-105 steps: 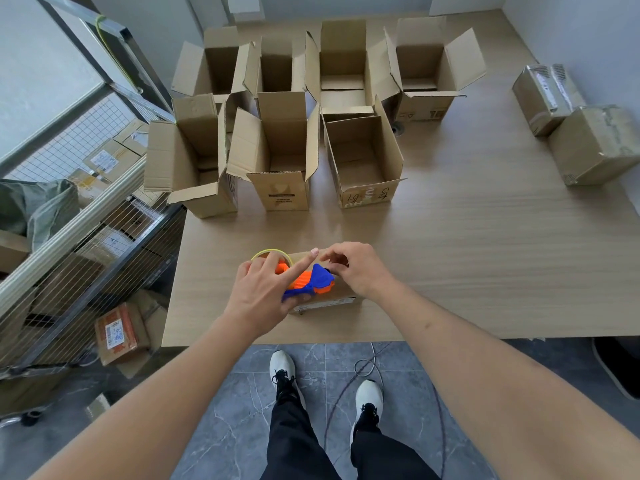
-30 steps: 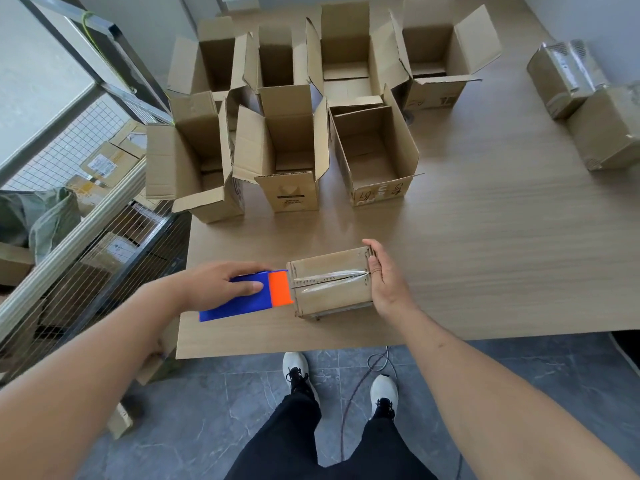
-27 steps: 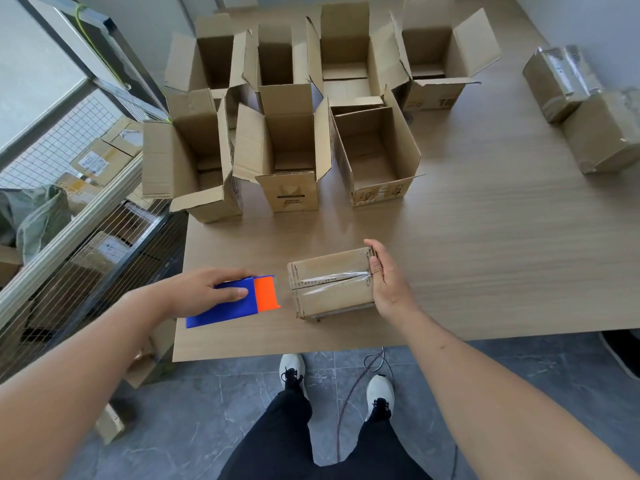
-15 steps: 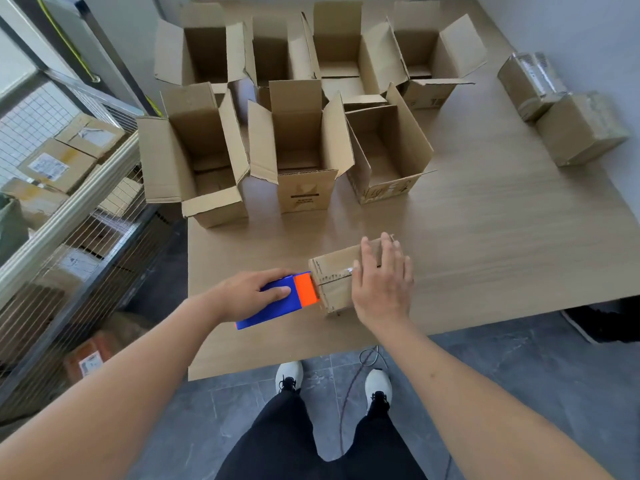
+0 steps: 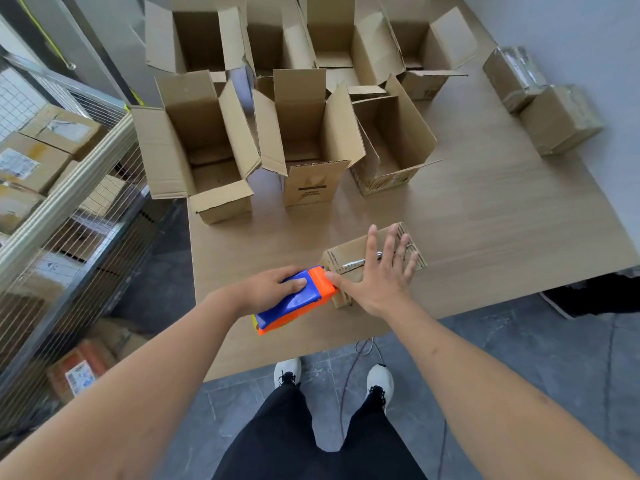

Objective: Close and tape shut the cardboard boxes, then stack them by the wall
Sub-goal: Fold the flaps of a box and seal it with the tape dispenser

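Pressing flat on small box (image 5: 349,252) – right hand (image 5: 379,275), left hand (image 5: 268,289) gripping tape dispenser (image 5: 298,301) beside

Our right hand (image 5: 379,277) covers most of the small box (image 5: 346,252) top — we cannot see the whole tape seam. The far open boxes (image 5: 332,29) are cut off by the top edge; shelf labels (image 5: 15,162) — too blurred to read.

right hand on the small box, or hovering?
Touching. The head view shows the right hand lying flat with spread fingers on the small box, no gap visible; the left hand holds the tape dispenser.
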A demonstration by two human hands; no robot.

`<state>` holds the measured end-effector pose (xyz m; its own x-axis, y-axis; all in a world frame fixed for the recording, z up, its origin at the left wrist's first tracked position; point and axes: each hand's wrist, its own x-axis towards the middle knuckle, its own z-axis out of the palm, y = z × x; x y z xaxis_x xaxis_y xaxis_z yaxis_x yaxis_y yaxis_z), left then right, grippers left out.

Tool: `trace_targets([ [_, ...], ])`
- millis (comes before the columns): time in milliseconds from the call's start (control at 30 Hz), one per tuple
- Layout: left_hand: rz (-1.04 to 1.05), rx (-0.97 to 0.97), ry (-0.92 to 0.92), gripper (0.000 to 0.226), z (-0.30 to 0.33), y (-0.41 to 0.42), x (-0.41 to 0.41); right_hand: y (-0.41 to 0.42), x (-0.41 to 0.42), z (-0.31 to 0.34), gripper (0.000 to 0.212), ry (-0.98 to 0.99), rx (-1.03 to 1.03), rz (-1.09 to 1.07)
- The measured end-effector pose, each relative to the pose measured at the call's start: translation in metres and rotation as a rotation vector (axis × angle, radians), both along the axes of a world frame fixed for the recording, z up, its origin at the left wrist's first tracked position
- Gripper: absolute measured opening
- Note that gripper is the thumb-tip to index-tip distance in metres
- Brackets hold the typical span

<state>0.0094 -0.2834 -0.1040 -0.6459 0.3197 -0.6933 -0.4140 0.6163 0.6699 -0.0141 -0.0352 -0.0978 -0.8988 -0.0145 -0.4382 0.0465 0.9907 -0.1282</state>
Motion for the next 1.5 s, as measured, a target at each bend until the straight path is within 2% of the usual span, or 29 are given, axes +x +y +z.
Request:
trace_targets([
  [133,-0.125,-0.103,-0.003,0.038,0.023,0.007,-0.017,-0.001,-0.002,0.001,0.131,-0.035,0.033,0.015],
  [267,-0.162,-0.166,-0.038,0.049,0.029,0.009,-0.026,-0.002,-0.003,0.003,0.13,-0.071,0.045,0.025],
  [400,-0.149,-0.216,-0.064,0.051,0.024,0.007,-0.026,-0.004,0.0,0.006,0.129,-0.066,0.052,0.025],
  [500,-0.13,-0.254,-0.07,0.053,0.02,-0.001,-0.018,-0.013,0.009,0.006,0.123,0.021,0.081,-0.011],
  [667,-0.019,-0.199,0.06,0.044,0.023,-0.016,0.002,-0.036,0.02,0.002,0.12,0.081,0.125,-0.008],
  [800,0.009,-0.194,0.099,0.059,0.036,-0.027,0.015,-0.02,0.017,-0.002,0.116,0.092,0.086,0.175],
  [1033,0.067,-0.074,0.211,0.066,0.06,-0.035,0.05,0.005,-0.001,0.003,0.116,0.065,-0.137,0.707],
  [1167,0.09,-0.066,0.293,0.067,0.072,-0.026,0.062,0.005,-0.023,0.009,0.114,0.037,-0.11,0.894],
  [1233,0.087,-0.078,0.32,0.067,0.077,-0.022,0.066,0.008,-0.029,0.017,0.106,0.011,-0.216,0.885],
  [1267,0.093,-0.079,0.336,0.068,0.081,-0.02,0.067,0.009,-0.029,0.023,0.095,0.011,-0.326,0.838],
  [1333,0.109,-0.071,0.356,0.068,0.088,-0.014,0.069,0.01,-0.025,0.035,0.062,-0.022,-0.634,0.633],
  [1400,0.11,-0.068,0.368,0.069,0.095,-0.006,0.07,0.007,-0.018,0.053,0.036,-0.194,-0.942,0.387],
  [1500,0.115,-0.036,0.395,0.069,0.107,0.008,0.069,0.004,-0.008,0.073,0.024,-0.365,-1.115,0.262],
])
